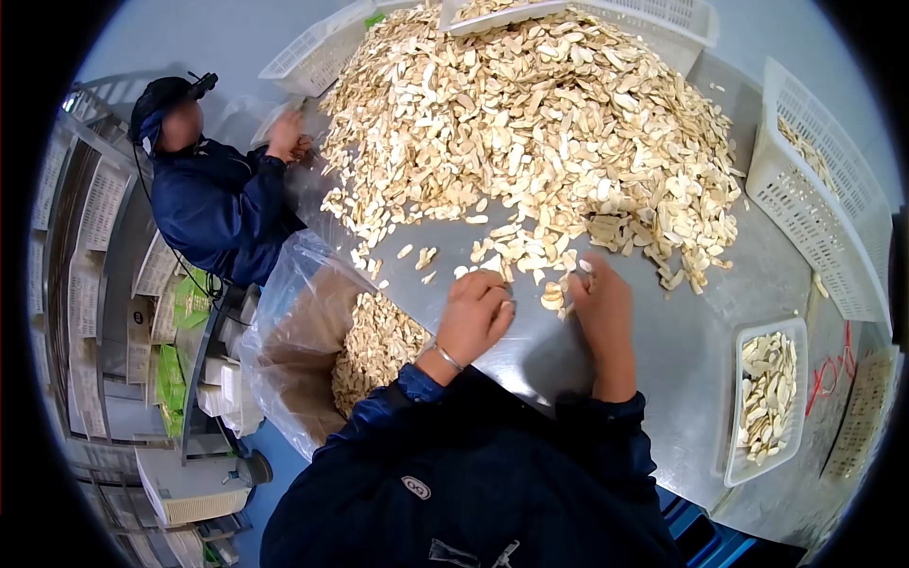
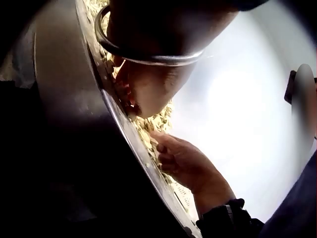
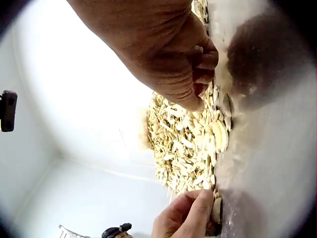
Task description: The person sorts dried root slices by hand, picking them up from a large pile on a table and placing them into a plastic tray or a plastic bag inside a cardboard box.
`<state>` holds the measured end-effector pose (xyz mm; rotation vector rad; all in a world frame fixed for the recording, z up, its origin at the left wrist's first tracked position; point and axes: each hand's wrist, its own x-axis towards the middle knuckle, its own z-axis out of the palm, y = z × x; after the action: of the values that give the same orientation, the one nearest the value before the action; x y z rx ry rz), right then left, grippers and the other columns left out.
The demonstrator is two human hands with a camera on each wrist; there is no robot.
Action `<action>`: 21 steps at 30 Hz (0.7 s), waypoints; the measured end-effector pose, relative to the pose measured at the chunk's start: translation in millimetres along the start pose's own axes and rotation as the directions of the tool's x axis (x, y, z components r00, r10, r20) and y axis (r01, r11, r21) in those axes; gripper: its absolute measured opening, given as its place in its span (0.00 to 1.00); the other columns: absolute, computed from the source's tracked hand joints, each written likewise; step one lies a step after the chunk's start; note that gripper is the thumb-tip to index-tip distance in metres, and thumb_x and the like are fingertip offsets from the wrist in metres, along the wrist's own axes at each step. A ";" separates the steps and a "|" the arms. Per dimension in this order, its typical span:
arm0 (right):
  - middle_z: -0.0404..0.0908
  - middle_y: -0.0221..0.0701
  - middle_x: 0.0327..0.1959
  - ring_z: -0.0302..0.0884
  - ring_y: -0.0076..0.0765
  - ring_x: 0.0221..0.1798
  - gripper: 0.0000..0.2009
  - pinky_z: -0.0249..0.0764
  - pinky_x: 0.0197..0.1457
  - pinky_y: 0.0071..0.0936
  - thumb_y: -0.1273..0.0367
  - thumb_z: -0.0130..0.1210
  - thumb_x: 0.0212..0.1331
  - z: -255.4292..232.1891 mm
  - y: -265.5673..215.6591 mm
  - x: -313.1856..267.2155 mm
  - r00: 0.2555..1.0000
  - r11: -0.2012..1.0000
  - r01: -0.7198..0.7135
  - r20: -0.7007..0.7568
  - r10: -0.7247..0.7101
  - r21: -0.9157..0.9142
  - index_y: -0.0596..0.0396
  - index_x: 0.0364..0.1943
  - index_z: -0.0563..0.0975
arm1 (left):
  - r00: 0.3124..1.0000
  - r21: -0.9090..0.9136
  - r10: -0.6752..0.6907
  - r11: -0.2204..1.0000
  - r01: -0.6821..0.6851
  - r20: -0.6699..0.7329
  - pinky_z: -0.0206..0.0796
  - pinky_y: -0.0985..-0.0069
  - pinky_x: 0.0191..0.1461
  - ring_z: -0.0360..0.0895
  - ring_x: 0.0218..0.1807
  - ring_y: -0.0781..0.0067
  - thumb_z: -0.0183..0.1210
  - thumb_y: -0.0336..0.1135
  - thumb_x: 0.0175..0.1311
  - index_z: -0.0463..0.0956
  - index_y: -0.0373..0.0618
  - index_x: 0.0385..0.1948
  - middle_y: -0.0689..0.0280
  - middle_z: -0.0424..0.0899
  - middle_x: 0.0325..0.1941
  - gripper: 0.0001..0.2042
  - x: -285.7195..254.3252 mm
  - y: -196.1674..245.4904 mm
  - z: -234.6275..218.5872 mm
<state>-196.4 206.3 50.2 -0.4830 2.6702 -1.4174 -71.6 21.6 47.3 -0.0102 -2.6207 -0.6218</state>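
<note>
Pale dried slices [image 1: 530, 133] lie heaped on the metal table [image 1: 663, 350], thinning to loose pieces near my hands. My left hand [image 1: 473, 312], with a bracelet [image 1: 441, 357] at its wrist, is low over the near edge of the spread, fingers curled. In the right wrist view its thumb and forefinger [image 3: 195, 210] come together beside slices; I cannot tell whether they hold one. To its right, my right hand [image 1: 603, 298] has bent fingers, and a pale slice [image 1: 585, 266] shows at its fingertips. Under that hand lie a few loose slices [image 1: 553, 295].
A bag-lined box [image 1: 308, 327] of slices stands at the left table edge. On the right are a small white basket [image 1: 798, 407] with slices, a large crate [image 1: 824, 218] and red cord [image 1: 828, 383]. Another person [image 1: 218, 199] works at the left; shelving [image 1: 99, 312] stands behind.
</note>
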 end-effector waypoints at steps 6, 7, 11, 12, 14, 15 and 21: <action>0.85 0.45 0.34 0.84 0.51 0.36 0.14 0.78 0.41 0.41 0.64 0.64 0.58 -0.8 -9.3 -8.3 0.976 0.993 0.119 0.186 -0.115 -0.010 0.55 0.45 0.84 | 0.993 0.050 -0.019 0.998 0.025 -0.120 0.68 0.61 0.54 0.77 0.48 0.55 0.63 0.27 0.57 0.79 0.44 0.34 0.62 0.81 0.44 0.05 10.6 2.7 -1.3; 0.85 0.45 0.34 0.84 0.51 0.36 0.14 0.78 0.40 0.41 0.64 0.64 0.58 1.2 -6.9 -7.7 0.980 0.994 0.106 0.167 -0.105 0.002 0.55 0.45 0.83 | 0.992 0.040 0.006 0.999 -0.001 -0.123 0.68 0.62 0.53 0.77 0.48 0.55 0.63 0.27 0.56 0.80 0.44 0.35 0.62 0.81 0.44 0.06 14.3 5.8 1.7; 0.85 0.45 0.32 0.84 0.50 0.34 0.13 0.78 0.39 0.39 0.65 0.63 0.58 5.5 2.5 -2.5 0.995 0.995 0.078 0.063 -0.082 0.067 0.55 0.45 0.83 | 0.987 0.059 0.005 0.998 0.004 -0.158 0.69 0.62 0.52 0.77 0.48 0.55 0.63 0.27 0.56 0.80 0.45 0.36 0.63 0.82 0.44 0.07 26.7 6.3 18.2; 0.85 0.45 0.31 0.84 0.50 0.34 0.13 0.78 0.39 0.39 0.65 0.63 0.58 4.5 1.0 -1.0 0.997 0.993 0.076 0.024 -0.078 0.090 0.56 0.45 0.83 | 0.991 0.067 -0.015 0.997 0.025 -0.135 0.69 0.63 0.52 0.77 0.49 0.55 0.63 0.27 0.56 0.80 0.46 0.36 0.63 0.82 0.43 0.06 32.3 5.5 18.4; 0.84 0.44 0.30 0.84 0.49 0.33 0.12 0.78 0.39 0.38 0.66 0.64 0.58 0.8 -2.2 -0.3 0.998 0.996 0.043 0.053 -0.047 0.074 0.56 0.44 0.83 | 0.995 0.081 -0.063 0.994 0.070 -0.082 0.70 0.64 0.51 0.78 0.49 0.56 0.63 0.27 0.56 0.80 0.46 0.36 0.63 0.83 0.42 0.06 40.7 5.9 18.4; 0.84 0.44 0.30 0.84 0.49 0.33 0.12 0.78 0.39 0.38 0.67 0.64 0.58 -0.6 -4.6 0.0 0.997 0.997 0.027 0.066 -0.031 0.066 0.56 0.44 0.83 | 0.997 0.097 -0.052 0.994 0.058 -0.058 0.70 0.63 0.49 0.78 0.47 0.56 0.63 0.28 0.57 0.80 0.46 0.35 0.63 0.83 0.40 0.06 46.3 5.4 19.2; 0.84 0.43 0.30 0.84 0.47 0.32 0.11 0.78 0.39 0.36 0.68 0.65 0.57 5.0 1.2 -0.9 0.995 0.987 0.101 0.006 -0.103 0.121 0.55 0.43 0.83 | 0.986 0.000 -0.167 0.986 0.167 -0.027 0.74 0.63 0.39 0.82 0.34 0.54 0.63 0.29 0.60 0.82 0.43 0.38 0.60 0.85 0.31 0.07 55.7 -7.4 26.6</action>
<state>-194.7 203.3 46.3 -0.6230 2.5643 -1.5864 -133.7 21.2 46.5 0.2196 -2.6143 -0.6705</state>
